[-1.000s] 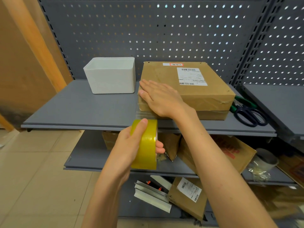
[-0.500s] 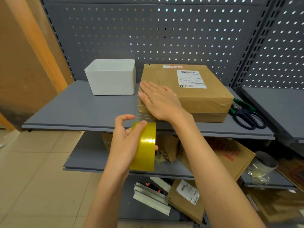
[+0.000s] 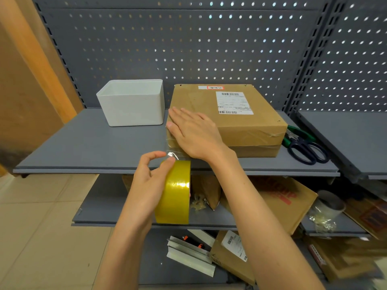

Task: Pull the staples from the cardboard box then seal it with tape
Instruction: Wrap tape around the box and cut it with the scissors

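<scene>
Cardboard box (image 3: 240,124) sits on top shelf (image 3: 83,149) w/ right hand (image 3: 194,137) flat, fingers spread, pressing its front-left corner. Left hand (image 3: 146,185) grips yellow tape roll (image 3: 176,195) just below shelf edge, clear strip running up to box.

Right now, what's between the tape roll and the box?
In the head view, a stretch of clear tape runs from the tape roll in the left hand up to the cardboard box corner, under the right hand.
</scene>
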Available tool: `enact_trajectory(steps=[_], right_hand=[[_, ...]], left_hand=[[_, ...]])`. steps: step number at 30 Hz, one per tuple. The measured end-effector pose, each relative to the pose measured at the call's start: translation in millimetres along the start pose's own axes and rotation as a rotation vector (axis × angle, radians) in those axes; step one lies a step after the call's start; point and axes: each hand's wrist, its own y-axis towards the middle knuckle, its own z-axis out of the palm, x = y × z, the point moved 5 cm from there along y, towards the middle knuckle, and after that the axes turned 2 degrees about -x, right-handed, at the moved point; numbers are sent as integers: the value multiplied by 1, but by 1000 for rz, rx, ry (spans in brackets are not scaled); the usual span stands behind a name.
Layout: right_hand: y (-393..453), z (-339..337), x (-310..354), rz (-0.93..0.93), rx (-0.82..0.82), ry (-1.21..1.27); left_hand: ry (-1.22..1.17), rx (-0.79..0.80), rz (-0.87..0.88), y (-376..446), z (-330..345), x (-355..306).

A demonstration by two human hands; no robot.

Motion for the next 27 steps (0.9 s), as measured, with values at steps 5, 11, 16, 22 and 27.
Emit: enact_trajectory(steps=[5, 11, 16, 22, 27], right_hand=[[-1, 1, 0, -2, -13, -9], [-2, 1, 0, -1, -28, -11], [-2, 2, 1, -3, -48, -19], [-3, 2, 2, -7, -83, -58], [-1, 1, 1, -4, -89, -63]], left_hand=[[-105, 88, -59, -4, 4, -4], [-179, 119, -108, -3, 3, -3], [-143, 98, -141, 4, -3, 5], [-166, 104, -127, 3, -2, 5], [-188, 65, -110, 1, 1, 2]])
